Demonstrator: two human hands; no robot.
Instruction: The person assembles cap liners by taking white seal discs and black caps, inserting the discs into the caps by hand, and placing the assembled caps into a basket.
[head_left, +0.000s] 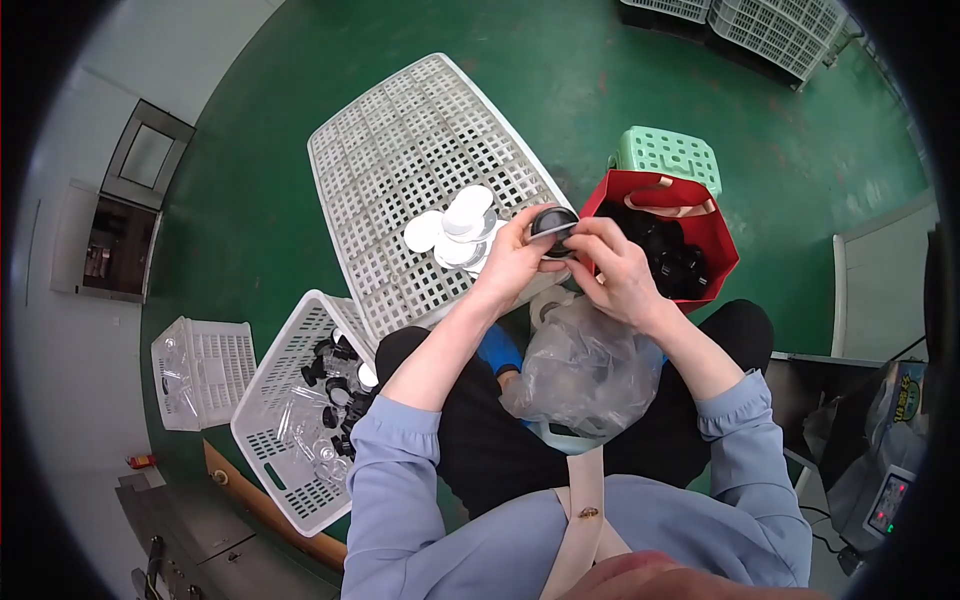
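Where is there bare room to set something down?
The white lattice crate is bare beyond the white discs. Green floor lies open between that crate and the light-green basket. Crowded: around the discs, the left hand and right hand, and inside the red bag.

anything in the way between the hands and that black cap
Nothing visible blocks them: the left hand grips the black cap directly, and the right hand has its fingers at the edge. A thin pale disc sits against the cap.

Light-blue top (480, 552) | gathered cuffs (404, 426) | beige neck band (585, 482), brownish stud (589, 513) | black trousers (495, 445)
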